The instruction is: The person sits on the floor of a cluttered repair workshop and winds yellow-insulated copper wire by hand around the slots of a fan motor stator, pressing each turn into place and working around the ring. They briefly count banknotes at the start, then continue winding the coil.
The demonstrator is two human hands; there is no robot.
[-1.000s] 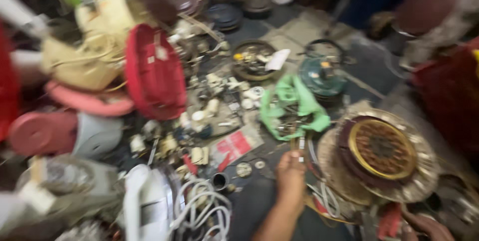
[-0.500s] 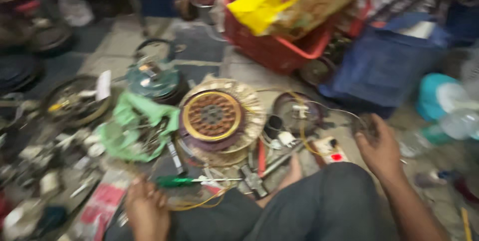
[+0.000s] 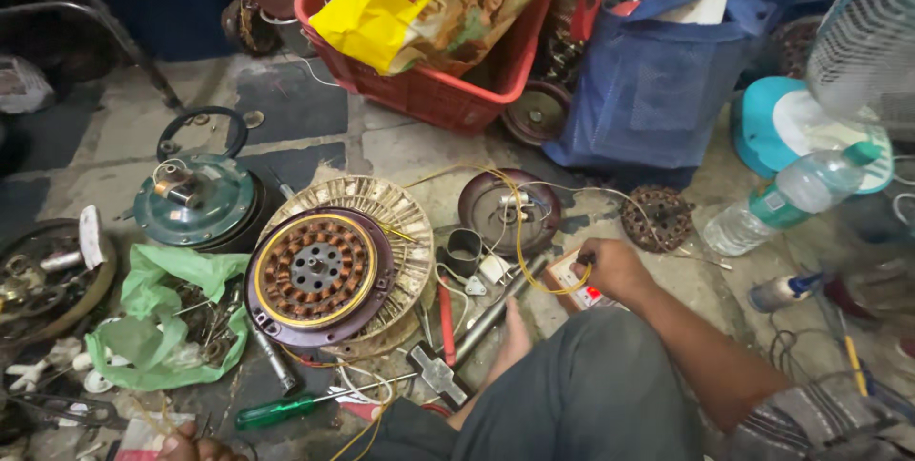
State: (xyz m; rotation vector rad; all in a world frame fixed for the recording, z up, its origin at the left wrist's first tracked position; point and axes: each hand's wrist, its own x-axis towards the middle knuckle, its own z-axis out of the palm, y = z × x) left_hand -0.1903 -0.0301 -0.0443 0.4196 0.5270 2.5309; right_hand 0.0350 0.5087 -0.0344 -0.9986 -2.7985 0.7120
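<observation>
Your right hand [image 3: 610, 270] at centre right clenches one small white-and-red box [image 3: 583, 291] beside one yellow wire [image 3: 522, 232]. Your left hand [image 3: 191, 446], bottom left, near one green screwdriver [image 3: 276, 411]; grip unclear.

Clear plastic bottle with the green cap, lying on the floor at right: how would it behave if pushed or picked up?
The plastic bottle lies on its side, so a push across its length would probably set it rolling. Its thin clear wall likely dents under a firm squeeze. How full it is cannot be told, so its weight is uncertain. It lies against the teal fan base, which may stop a roll that way.
</observation>
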